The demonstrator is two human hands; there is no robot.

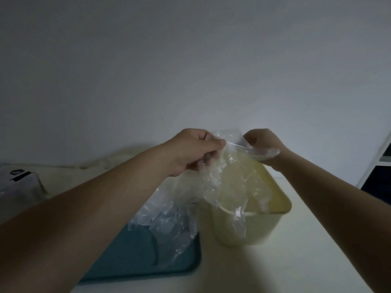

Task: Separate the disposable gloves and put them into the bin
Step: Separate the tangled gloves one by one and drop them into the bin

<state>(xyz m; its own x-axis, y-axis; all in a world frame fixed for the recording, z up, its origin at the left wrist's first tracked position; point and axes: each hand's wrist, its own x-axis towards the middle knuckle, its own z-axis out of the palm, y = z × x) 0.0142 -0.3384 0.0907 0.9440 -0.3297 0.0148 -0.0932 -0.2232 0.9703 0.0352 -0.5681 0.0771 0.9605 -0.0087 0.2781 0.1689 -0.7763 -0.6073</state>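
Both hands are raised above the table and hold clear plastic disposable gloves [229, 178] between them. My left hand [194, 151] pinches the crumpled top edge with thumb and fingers. My right hand [263, 148] grips the other upper edge, with thin film stretched over its fingers. The gloves hang down over the pale yellow bin [275, 220], whose opening lies right beneath them. More clear gloves [167, 220] lie in a loose pile on the teal tray [131, 261] to the left of the bin.
The bin and the tray stand on a cream table [296, 261] against a plain white wall. A grey-white box [19, 185] sits at the far left. A dark shelf unit [378, 178] stands at the right edge.
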